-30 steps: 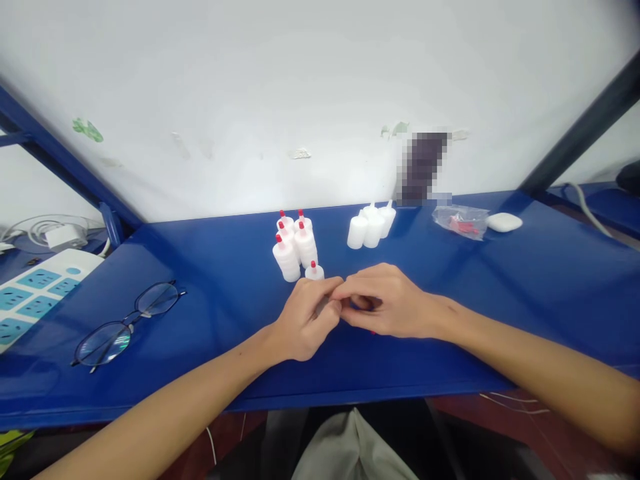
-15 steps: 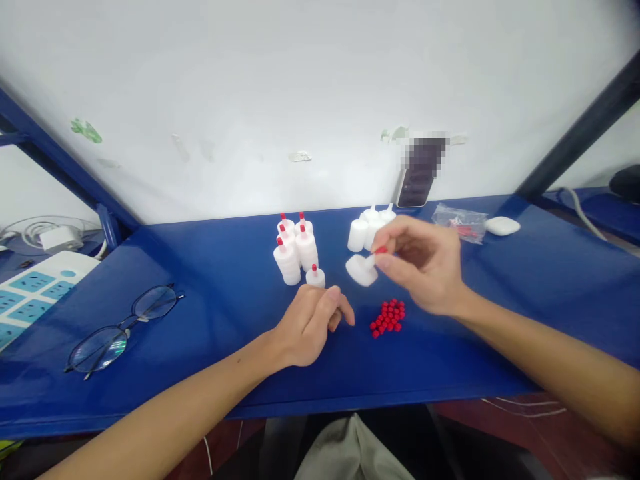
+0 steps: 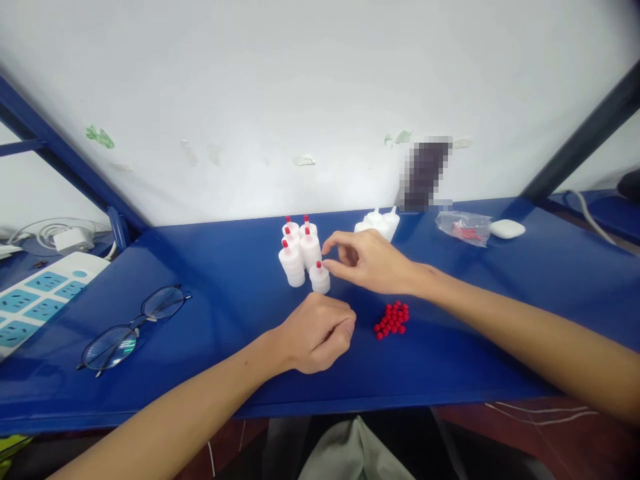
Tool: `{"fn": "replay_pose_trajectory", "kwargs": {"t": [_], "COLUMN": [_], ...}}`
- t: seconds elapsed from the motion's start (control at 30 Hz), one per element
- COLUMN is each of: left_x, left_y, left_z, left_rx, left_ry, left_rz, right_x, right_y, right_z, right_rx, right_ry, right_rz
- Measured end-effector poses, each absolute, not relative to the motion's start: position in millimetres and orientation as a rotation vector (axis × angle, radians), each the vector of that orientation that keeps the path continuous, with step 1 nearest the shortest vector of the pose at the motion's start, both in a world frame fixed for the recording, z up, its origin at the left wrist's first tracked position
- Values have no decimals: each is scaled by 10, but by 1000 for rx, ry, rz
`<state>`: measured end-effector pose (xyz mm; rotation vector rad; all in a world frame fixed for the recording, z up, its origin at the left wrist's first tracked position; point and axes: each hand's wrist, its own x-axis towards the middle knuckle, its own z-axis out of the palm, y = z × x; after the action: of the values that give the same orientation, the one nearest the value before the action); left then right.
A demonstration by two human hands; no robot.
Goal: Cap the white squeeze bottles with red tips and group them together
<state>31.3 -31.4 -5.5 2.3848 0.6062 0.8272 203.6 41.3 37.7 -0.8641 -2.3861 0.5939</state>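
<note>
My right hand (image 3: 373, 261) hovers over the blue table (image 3: 200, 280), thumb and forefinger apart beside the nearest capped bottle (image 3: 320, 277). That bottle stands at the front of a cluster of small white bottles with red caps (image 3: 297, 250). The bottle this hand carried a moment ago is not visible. My left hand (image 3: 320, 333) rests on the table in a loose fist, nothing showing in it. A small heap of red caps (image 3: 393, 319) lies just right of it. Uncapped white bottles (image 3: 383, 222) stand behind my right hand, partly hidden.
Eyeglasses (image 3: 135, 327) lie at the left, a white power strip (image 3: 35, 300) and a charger with cable (image 3: 67, 237) beyond them. A clear bag with red pieces (image 3: 463, 227), a white case (image 3: 507, 229) and a blurred dark object (image 3: 425, 173) sit against the back wall.
My right hand lifted a capped bottle away from my left hand, uncovering the red caps, then swung left to the capped cluster. My left hand stayed curled on the table.
</note>
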Motion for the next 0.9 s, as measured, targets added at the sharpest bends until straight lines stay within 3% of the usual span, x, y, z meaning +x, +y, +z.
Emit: {"fn": "replay_pose_trajectory", "kwargs": {"t": [0.27,0.53,0.73,0.9], "left_x": [266,402,453,439], "left_y": [-298,-359,-390,-333], "left_z": [-25,-31,-98,-103], "left_rx": [2394,2498,2583,2486], "left_ry": [654,867,791,843], "left_rz": [901,716,1157,1115], "right_x": [2498,2560,2531,2530], "right_y": [366,244,235,255], "right_z": [441,362,327,333], "right_rx": [-787,-686,-739,-766], "right_ry": [-2875,-3001,-2903,-2825], "right_rz": [719,886,1007,1091]}}
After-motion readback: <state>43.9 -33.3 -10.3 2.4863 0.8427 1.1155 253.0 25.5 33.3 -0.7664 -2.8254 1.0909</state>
